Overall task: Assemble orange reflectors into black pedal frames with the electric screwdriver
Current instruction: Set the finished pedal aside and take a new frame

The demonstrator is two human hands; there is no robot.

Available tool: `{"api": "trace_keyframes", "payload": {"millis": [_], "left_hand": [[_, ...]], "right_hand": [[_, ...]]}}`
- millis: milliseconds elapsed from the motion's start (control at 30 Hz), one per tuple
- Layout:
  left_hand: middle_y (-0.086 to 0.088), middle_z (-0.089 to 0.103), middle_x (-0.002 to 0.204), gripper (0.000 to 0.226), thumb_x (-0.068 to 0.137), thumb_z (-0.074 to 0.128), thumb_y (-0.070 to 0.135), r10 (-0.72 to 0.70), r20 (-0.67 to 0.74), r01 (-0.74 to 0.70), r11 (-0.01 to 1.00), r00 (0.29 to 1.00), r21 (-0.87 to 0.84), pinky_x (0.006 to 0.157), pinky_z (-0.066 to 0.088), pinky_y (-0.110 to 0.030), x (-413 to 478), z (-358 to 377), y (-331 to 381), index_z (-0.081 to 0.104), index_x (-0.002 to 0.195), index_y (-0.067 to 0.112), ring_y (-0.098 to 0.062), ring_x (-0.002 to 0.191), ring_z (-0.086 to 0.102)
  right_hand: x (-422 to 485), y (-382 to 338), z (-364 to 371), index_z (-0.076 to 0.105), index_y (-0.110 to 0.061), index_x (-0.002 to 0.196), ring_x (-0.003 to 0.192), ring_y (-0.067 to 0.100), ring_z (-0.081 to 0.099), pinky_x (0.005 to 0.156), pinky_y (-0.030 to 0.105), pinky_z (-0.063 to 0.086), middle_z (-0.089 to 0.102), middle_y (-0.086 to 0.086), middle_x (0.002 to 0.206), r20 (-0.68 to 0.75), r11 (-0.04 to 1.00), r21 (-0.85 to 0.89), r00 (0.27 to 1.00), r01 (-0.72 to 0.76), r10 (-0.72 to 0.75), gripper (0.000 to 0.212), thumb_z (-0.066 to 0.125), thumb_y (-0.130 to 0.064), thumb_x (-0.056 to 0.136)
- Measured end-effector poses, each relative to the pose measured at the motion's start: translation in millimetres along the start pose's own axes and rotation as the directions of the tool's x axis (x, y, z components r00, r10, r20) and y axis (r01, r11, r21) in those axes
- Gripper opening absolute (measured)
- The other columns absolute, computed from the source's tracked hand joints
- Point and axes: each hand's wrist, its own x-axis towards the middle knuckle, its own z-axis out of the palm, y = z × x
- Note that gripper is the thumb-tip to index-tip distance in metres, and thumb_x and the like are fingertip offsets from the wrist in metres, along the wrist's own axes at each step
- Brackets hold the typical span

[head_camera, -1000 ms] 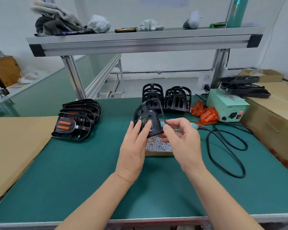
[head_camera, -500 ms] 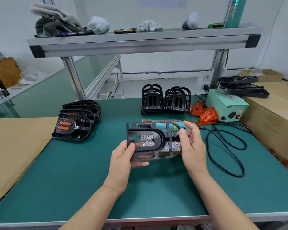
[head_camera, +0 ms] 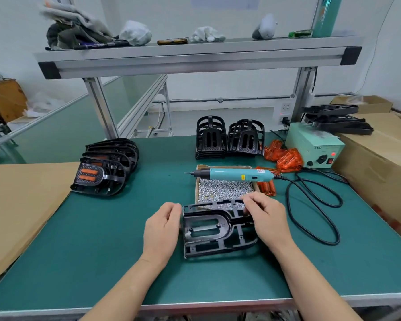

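Note:
A black pedal frame (head_camera: 214, 230) lies flat on the green mat in front of me, its inner side up. My left hand (head_camera: 162, 228) holds its left end with curled fingers. My right hand (head_camera: 267, 220) grips its right end, fingers over the top bar. The teal electric screwdriver (head_camera: 239, 175) rests across a shallow tray of silver screws (head_camera: 225, 189) just behind the frame. Loose orange reflectors (head_camera: 285, 157) lie at the back right, and more (head_camera: 267, 187) sit beside the tray.
Finished pedals with orange inserts (head_camera: 102, 174) are stacked at the left. Empty black frames (head_camera: 229, 139) stand at the back centre. A green power supply (head_camera: 315, 149) and its looping black cable (head_camera: 315, 212) occupy the right. Cardboard flanks both sides of the table.
The frame came from upright in the air, turned flat, and moved down toward me onto the mat. Both hands came down with it and stay at its two ends.

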Motion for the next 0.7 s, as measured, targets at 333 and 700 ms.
{"api": "trace_keyframes", "payload": {"millis": [333, 700], "left_hand": [[0.010, 0.065, 0.068, 0.019, 0.090, 0.069, 0.018, 0.139, 0.093, -0.147, 0.985, 0.986, 0.088, 0.064, 0.043, -0.012, 12, 3, -8, 0.069, 0.079, 0.034, -0.006, 0.064, 0.056], [0.012, 0.067, 0.075, 0.022, 0.088, 0.070, 0.021, 0.155, 0.108, -0.172, 0.970, 0.982, 0.169, 0.067, 0.042, -0.009, 11, 7, -5, 0.066, 0.077, 0.039, -0.005, 0.076, 0.058]], "right_hand": [[-4, -1, 1, 0.052, -0.017, 0.058, 0.055, 0.013, 0.043, 0.059, 0.034, 0.041, 0.047, -0.006, 0.053, -0.179, 0.972, -0.230, 0.979, 0.055, -0.098, 0.039, 0.066, -0.024, 0.094], [46, 20, -30, 0.066, -0.022, 0.132, 0.130, 0.032, 0.048, 0.104, 0.040, 0.042, 0.053, 0.010, 0.142, -0.080, 0.822, -0.540, 0.983, -0.181, 0.164, 0.049, 0.045, 0.002, 0.095]]}}
